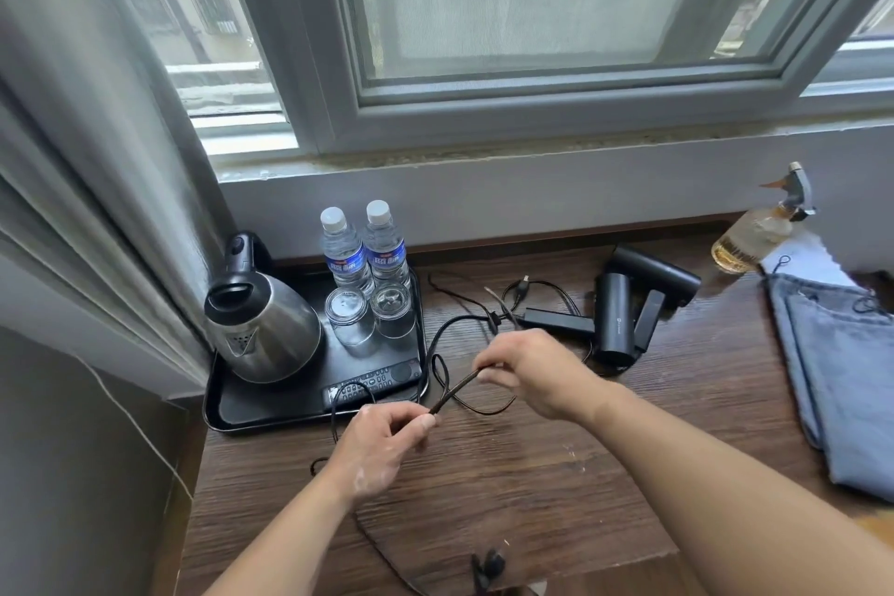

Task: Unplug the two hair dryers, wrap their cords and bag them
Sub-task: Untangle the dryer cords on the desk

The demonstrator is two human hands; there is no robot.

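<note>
A: What lay nearest on the wooden table?

B: A black lump at the near edge, too blurred to name; a thin black cord ran across the wood from that side up toward the hands.

A: And the hands?

B: Both were raised over the table and both held the cord; the left hand pinched it between thumb and curled fingers; the right hand, a little farther off and to the right, pinched it at its fingertips; a short stretch ran straight between the two, and slack loops drooped onto the wood just beyond.

A: Where were the dryers?

B: Farther back, right of the hands; two black hair dryers lay on the table, touching each other, near the wall; more cord trailed from them toward the loops; grey-blue bags lay flat at the right edge, well apart from the hands; a spray bottle stood behind them.

A: And the left side?

B: A black tray sat beside the curtain; a remote lay along its near side; a steel kettle stood behind that; two glasses and two water bottles stood at the back; the window rose behind everything.
</note>
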